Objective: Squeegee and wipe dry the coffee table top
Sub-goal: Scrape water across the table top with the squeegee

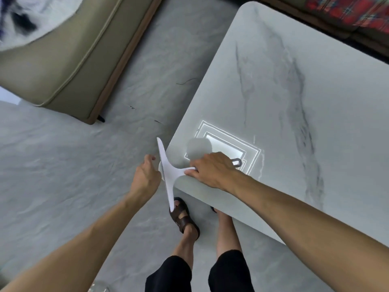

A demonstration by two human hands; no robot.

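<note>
The coffee table top (294,102) is pale marble with grey veins and fills the right half of the view. A white T-shaped squeegee (168,173) lies with its blade hanging past the table's near left corner. My right hand (212,169) is closed around its handle, whose grey loop end (236,162) pokes out past my fingers. My left hand (147,175) hovers just left of the blade, off the table, fingers loosely curled and holding nothing. A bright ceiling-light reflection (227,148) shines on the top just beyond my right hand. No cloth is visible.
A beige sofa (63,60) with a white and dark cloth on it stands at the upper left. A red patterned cushion (347,11) sits on dark seating beyond the table. Grey marble floor lies between. My sandalled feet (185,218) stand at the table's corner.
</note>
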